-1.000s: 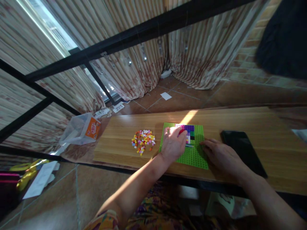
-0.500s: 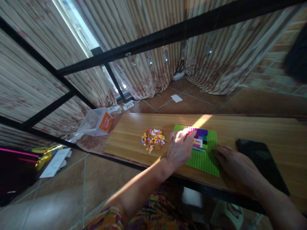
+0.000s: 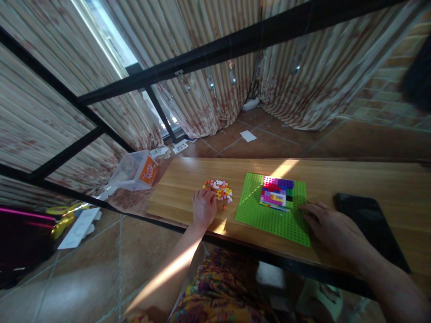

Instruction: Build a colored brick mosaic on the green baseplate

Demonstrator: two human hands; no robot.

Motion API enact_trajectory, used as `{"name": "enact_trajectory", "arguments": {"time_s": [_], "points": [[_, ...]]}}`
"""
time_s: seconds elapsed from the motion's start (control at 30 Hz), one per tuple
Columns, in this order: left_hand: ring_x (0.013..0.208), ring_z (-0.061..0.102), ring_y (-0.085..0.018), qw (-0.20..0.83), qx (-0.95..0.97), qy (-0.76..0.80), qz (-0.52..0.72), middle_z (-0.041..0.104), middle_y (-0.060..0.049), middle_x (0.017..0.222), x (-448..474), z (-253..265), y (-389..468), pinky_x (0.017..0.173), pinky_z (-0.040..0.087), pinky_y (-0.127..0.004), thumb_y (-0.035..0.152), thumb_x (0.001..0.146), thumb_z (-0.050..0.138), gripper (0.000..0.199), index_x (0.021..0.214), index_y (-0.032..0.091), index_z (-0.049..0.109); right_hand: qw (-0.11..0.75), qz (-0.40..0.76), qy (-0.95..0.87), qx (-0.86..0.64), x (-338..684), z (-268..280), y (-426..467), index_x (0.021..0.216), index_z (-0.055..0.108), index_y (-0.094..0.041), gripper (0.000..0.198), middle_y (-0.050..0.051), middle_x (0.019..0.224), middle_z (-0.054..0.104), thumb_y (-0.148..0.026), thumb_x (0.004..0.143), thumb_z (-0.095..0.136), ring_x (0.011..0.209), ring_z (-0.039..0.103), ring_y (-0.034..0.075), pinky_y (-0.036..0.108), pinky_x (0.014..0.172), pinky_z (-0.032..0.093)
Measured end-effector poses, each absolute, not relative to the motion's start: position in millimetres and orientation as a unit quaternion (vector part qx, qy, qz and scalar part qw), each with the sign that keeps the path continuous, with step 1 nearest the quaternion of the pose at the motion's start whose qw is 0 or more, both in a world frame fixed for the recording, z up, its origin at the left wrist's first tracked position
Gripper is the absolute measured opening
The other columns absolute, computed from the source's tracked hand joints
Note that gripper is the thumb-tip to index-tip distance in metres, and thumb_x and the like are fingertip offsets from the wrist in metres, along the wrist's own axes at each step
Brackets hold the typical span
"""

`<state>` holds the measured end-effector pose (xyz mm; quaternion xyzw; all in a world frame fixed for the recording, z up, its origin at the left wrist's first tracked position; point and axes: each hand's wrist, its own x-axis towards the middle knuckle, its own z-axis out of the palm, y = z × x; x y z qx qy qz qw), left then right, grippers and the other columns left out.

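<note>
My left hand (image 3: 204, 208) is over the near-left part of a loose pile of small building bricks (image 3: 222, 188), white, yellow, orange and pink. Its fingers are curled down and drawn together among the bricks; whatever is between the fingertips is hidden. A green studded baseplate (image 3: 256, 220) lies flat on the wooden table (image 3: 178, 188). On its upper middle sits a square patch of joined bricks (image 3: 276, 192) in red, purple, pink, white, yellow and dark green. My right hand (image 3: 325, 222) rests at the baseplate's right edge, fingers bent and gripping that edge.
A black phone-like slab (image 3: 368, 226) lies right of my right hand. Beyond the table's left end, a clear plastic box (image 3: 131, 172) with an orange label rests tipped on the floor. Black metal rails (image 3: 208, 58) and curtains (image 3: 208, 107) stand behind.
My left hand has moved left, from over the brick patch to the loose pile, uncovering the patch. My right hand stays at the baseplate's edge.
</note>
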<state>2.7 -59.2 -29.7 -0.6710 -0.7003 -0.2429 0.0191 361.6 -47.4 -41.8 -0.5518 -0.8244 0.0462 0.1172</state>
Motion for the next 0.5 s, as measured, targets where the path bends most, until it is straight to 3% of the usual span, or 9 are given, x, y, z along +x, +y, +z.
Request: {"name": "enact_trajectory", "arguments": {"time_s": [0.5], "points": [[0.098,0.057,-0.021,0.012,-0.689,-0.692,-0.214,0.067,-0.004,0.099,6.1,-24.5,-53.7,0.088,0.039,-0.037,0.012,0.079,0.058,0.018,0.09,0.022,0.069,0.134,0.055,-0.821,-0.552,361.7,-41.5,-48.3,0.101,0.067,-0.015,0.034,0.011,0.098,0.07,-0.026,0.093,0.036,0.069,0.067,0.02,0.034,0.067,0.051]]}}
